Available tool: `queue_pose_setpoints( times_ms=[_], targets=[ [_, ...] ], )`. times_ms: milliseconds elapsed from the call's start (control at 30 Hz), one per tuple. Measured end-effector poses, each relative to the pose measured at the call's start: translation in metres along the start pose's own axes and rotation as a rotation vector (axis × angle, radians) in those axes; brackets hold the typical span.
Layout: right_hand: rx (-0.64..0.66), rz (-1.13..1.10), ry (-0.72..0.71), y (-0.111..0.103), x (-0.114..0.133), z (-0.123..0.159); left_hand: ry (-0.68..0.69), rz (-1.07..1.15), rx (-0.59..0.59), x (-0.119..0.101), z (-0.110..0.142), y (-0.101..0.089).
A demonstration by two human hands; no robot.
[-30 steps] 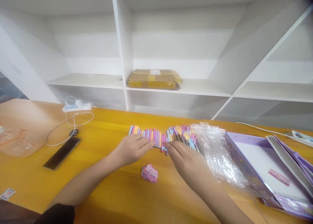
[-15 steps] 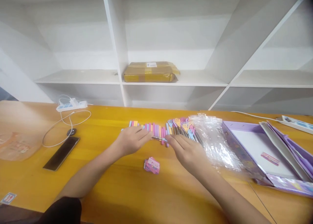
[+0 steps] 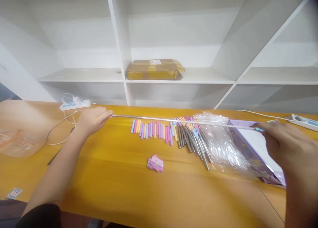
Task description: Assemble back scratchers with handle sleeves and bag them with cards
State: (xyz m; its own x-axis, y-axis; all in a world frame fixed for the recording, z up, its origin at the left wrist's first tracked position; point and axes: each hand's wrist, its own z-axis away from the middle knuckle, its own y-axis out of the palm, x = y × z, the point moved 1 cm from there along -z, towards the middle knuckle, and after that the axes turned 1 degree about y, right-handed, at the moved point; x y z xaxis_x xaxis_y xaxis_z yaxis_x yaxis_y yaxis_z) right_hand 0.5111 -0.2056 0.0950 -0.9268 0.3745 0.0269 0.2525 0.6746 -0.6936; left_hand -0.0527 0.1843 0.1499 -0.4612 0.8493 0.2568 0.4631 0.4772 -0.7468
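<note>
Head view: the left hand [image 3: 93, 120], in the left-centre of the frame, pinches one end of a thin telescopic metal rod [image 3: 174, 121], fingers closed on its tip. The right hand [image 3: 285, 145], at the right edge, is closed on the other end, where a small blue hand-shaped head just shows; that hand is blurred, so the exact finger hold is hard to read. The rod is drawn out to a long line, held level above the yellow table [image 3: 119, 185] and passing over the things below it.

Under it, at centre, a row of pastel grip sleeves [image 3: 151, 130] lies side by side, and just right of them a fan of collapsed rods with coloured hand-shaped heads [image 3: 191, 138], partly on a clear plastic bag [image 3: 221, 142]. A small pink packet [image 3: 155, 163] lies nearer the camera. A purple box [image 3: 250, 155] sits at right.

Judging by this, one rod is fully extended while the many others lie still collapsed.
</note>
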Motion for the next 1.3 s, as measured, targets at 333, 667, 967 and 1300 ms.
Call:
queue_pose_setpoints(
  times_ms=[333, 667, 967, 1300],
  targets=[
    [0.306, -0.066, 0.293, -0.011, -0.010, -0.076, 0.046, 0.140, 0.048, -0.005, -0.030, -0.012],
    [0.423, -0.032, 0.191, 0.043, 0.009, -0.085, -0.049, -0.163, -0.040, 0.003, -0.031, 0.009],
    [0.479, 0.010, 0.314, 0.044, 0.001, -0.088, -0.138, -0.229, -0.083, 0.007, -0.026, 0.030],
    [0.540, 0.001, 0.477, 0.022, 0.017, -0.088, -0.117, -0.211, -0.124, 0.000, -0.024, 0.017]
  ],
)
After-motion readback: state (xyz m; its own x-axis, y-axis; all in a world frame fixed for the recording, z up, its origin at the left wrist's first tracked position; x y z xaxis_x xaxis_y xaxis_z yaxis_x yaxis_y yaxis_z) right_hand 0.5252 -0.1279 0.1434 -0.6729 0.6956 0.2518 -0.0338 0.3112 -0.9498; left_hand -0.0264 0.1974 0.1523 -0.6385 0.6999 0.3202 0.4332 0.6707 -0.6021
